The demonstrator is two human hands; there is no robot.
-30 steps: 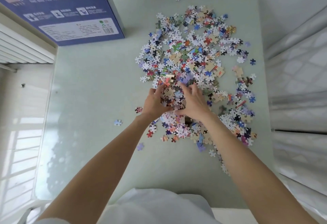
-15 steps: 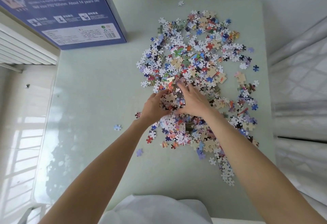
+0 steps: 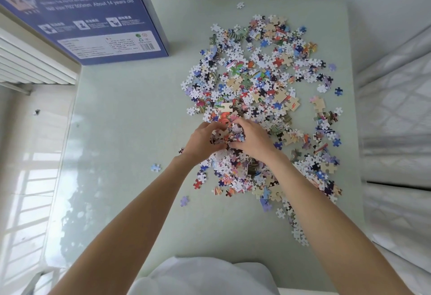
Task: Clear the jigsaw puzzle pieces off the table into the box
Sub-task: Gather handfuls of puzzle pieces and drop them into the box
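Note:
A wide heap of colourful jigsaw pieces [image 3: 261, 80] covers the right half of the pale green table [image 3: 121, 131]. My left hand [image 3: 201, 142] and my right hand [image 3: 253, 139] are cupped together over the heap's near middle, fingers curled around a handful of pieces [image 3: 227, 134] held between them. The blue puzzle box [image 3: 77, 12] stands at the table's far left corner, its printed side facing me. Its opening is hidden.
Stray pieces lie left of the heap, one light blue [image 3: 155, 167] and one purple [image 3: 184, 201]. A lone piece [image 3: 240, 5] sits near the far edge. A white quilted bed [image 3: 396, 113] borders the table's right side. A radiator [image 3: 28, 61] is at left.
Both hands have closed in on each other, scooping a cluster of pieces up between the palms. The view has shifted slightly, so the heap sits lower in the frame.

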